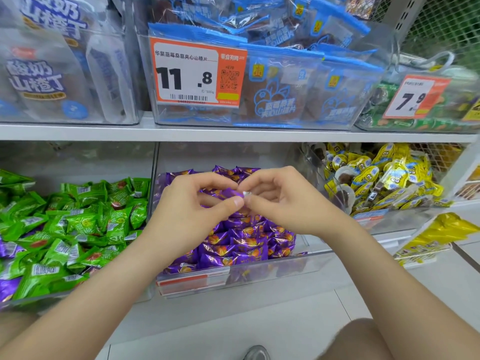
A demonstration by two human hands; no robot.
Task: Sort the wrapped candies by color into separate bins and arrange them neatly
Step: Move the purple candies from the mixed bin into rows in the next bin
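Head view: one purple candy [228, 193] is held between both hands, above the middle bin [272, 268], which is filled with closely packed purple sweets [246, 242] of the same kind. The left hand [192, 206] is curled, with thumb and forefinger pinched on the candy. The right hand [283, 201] meets it fingertip to fingertip, its grip closed on what seems to be the wrapper's silvery end — the spot is blurred, so the exact hold cannot be made out. Neither grip is spread wide, and the other fingers of both hands are loosely bent.

Green candies [85, 224] are heaped in the left bin [31, 302], with a few stray purple candies [7, 287] mixed in along its near left side. Yellow candies [389, 178] are piled in the right bin [384, 216], which is tilted forward.

Just above the three bins a white shelf board [181, 132] is seen — on it stands a clear box of blue packets [280, 94], with an orange and white price tag [192, 74] fixed to its front.
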